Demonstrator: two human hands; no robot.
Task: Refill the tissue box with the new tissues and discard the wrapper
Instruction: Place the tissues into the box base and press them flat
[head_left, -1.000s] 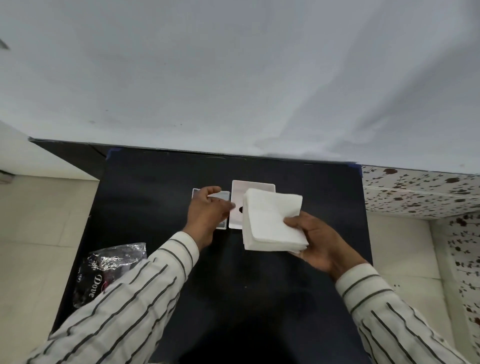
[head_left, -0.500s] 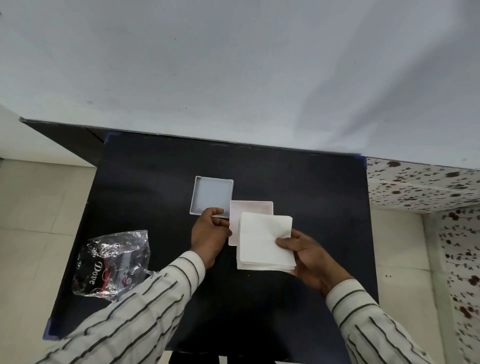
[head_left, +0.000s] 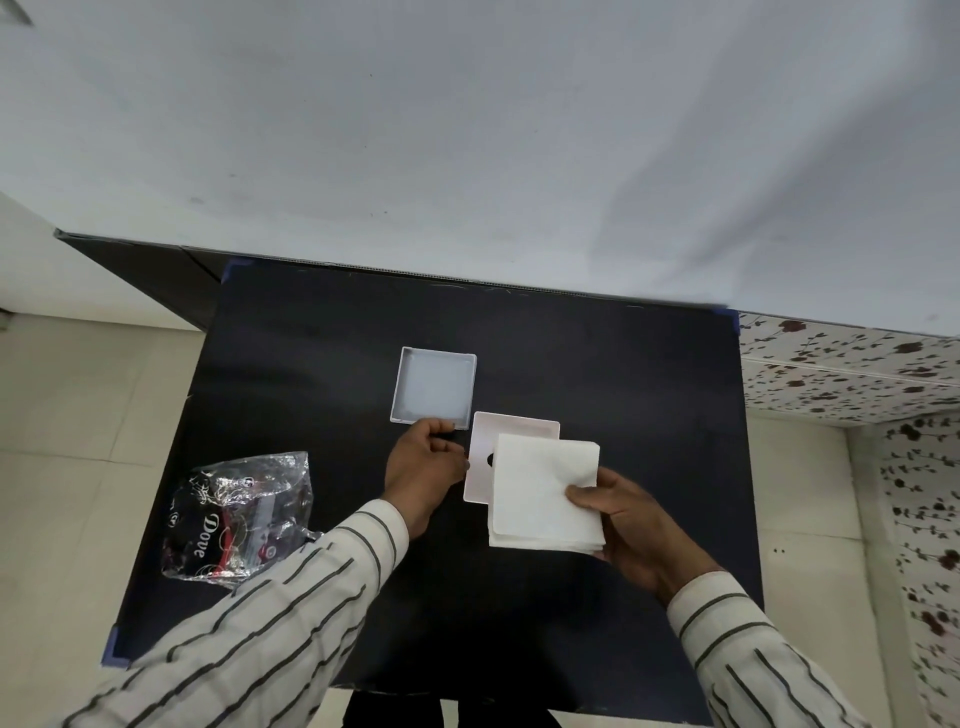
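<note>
Below, right hand (head_left: 631, 514) pinching tissue stack (head_left: 543, 493) (thumb on top), left hand (head_left: 423, 467) curled, grip unclear

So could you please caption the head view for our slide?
Right hand holds white tissue stack over pinkish lid; left hand touches open white box.

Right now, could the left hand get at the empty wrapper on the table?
Probably yes: the left hand holds nothing, and only bare black table lies between it and the wrapper.
</note>
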